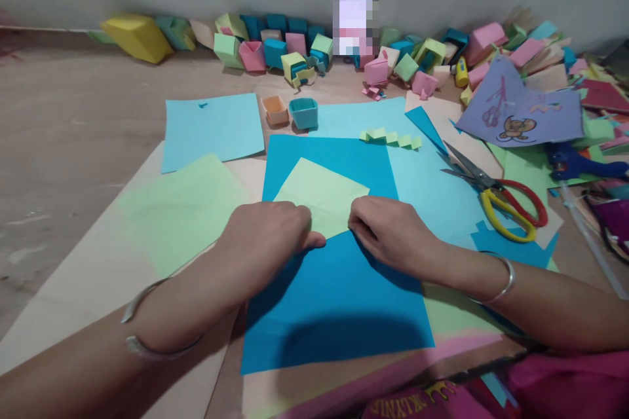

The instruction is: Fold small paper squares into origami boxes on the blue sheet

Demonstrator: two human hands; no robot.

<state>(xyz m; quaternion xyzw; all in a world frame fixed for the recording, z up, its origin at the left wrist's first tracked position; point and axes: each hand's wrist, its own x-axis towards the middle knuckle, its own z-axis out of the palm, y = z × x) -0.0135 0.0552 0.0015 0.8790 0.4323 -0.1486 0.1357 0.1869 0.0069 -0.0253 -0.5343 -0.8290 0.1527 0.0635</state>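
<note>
A small light green paper (328,193) lies over a larger blue sheet (339,301), its edges turned at an angle to it. My left hand (275,226) has its fingers curled on the green paper's lower left edge, the thumb stretched along that edge. At the right edge, the fingers of my right hand (388,232) pinch the same paper near its corner. My fingers hide parts of both edges. Just above the blue sheet stand a small orange paper box (275,110) and a teal one (303,113), both open at the top.
Red-and-yellow scissors (508,209) lie at right, beside a blue glue gun (580,163). A zigzag green strip (390,139) rests on pale blue paper (432,177). Several folded paper boxes (275,52) line the wall. A purple drawn-on paper (525,108) sits on the right pile.
</note>
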